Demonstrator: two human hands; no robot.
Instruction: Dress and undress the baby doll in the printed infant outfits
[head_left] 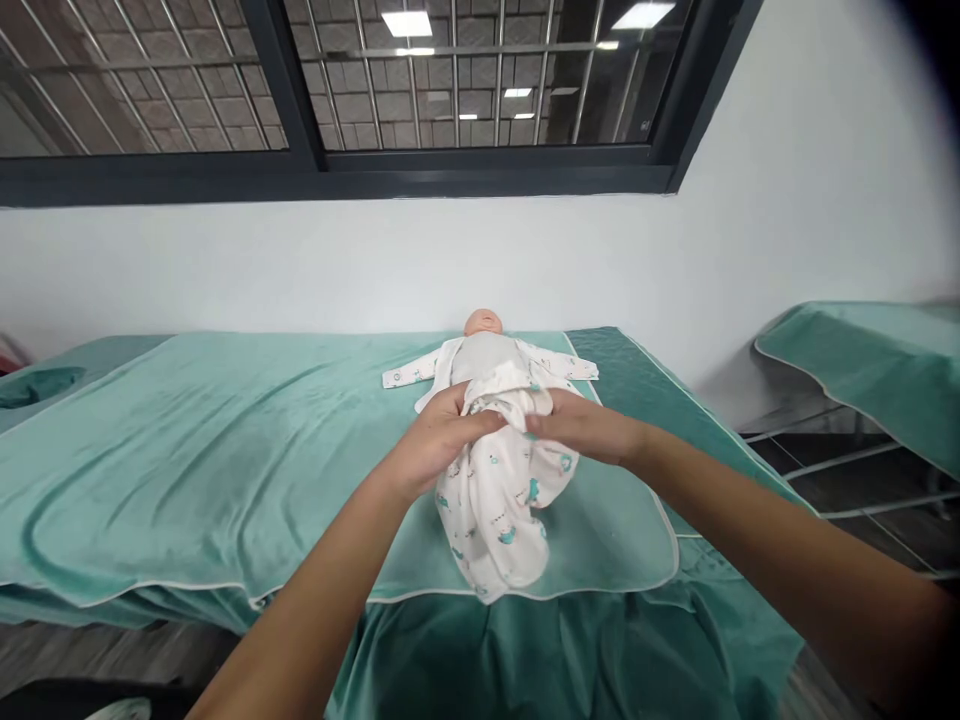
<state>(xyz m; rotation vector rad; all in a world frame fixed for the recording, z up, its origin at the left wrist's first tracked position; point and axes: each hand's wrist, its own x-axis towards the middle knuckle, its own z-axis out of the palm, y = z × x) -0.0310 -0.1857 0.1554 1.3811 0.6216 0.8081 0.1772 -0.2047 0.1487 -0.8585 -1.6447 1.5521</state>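
A baby doll (483, 321) lies on its back on the bed, head toward the wall. Spread around its body is a white patterned baby top (414, 371), sleeves stretched out to both sides. In front of the doll I hold up white baby pants (496, 500) with small green prints, bunched at the top and hanging down. My left hand (448, 430) is closed on the left side of the bunched cloth, thumb across it. On the other side, my right hand (577, 422) grips the same cloth. The pants hide the doll's lower body.
Green sheets (187, 450) with pale edging cover the bed, and a smaller green pad (607, 540) lies under the doll. Behind stands a white wall (337, 265) below a barred window (480, 100). At the right is another green-covered bed (870, 360) with a metal frame.
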